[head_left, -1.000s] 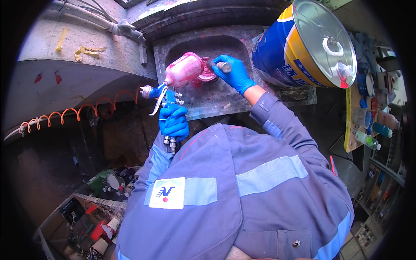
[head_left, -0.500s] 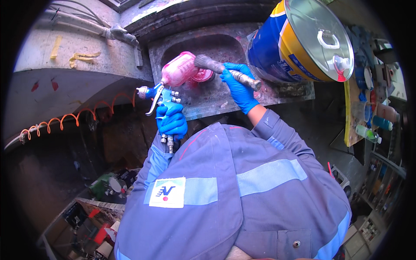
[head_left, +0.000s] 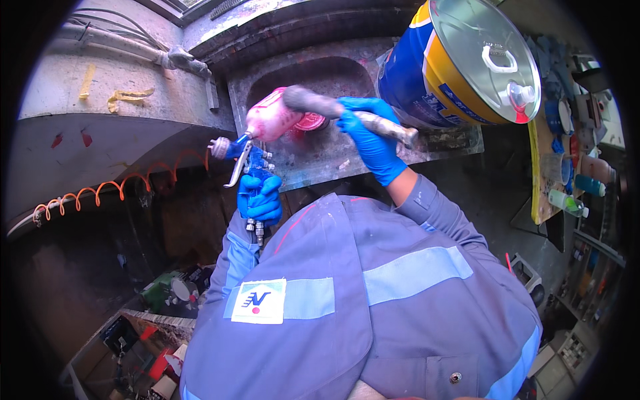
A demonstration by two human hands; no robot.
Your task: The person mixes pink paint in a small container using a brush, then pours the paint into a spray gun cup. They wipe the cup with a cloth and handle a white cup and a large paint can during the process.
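My left hand [head_left: 261, 199], in a blue glove, is closed around the handle of a blue spray gun [head_left: 259, 160]. The gun's pink-stained cup [head_left: 272, 117] tilts up and away over the sink. In my blue-gloved right hand [head_left: 371, 137] is a brush [head_left: 327, 105], gripped along its worn handle. Its grey bristles are blurred and lie against the cup's side, near its far end. Just behind the cup, a round red-stained container [head_left: 311, 123] rests in the sink area, partly hidden by the cup and brush.
A stained sink [head_left: 333, 157] lies under my hands. At its right stands a large blue and yellow metal drum [head_left: 415, 73] with a white handle and spout. Below the left ledge hangs a coiled orange hose [head_left: 123, 187]. Bottles [head_left: 567, 202] line a board at right.
The brush has shifted slightly left along the cup, and its handle end has swung right and nearer. The spray gun has moved a little left and tilted.
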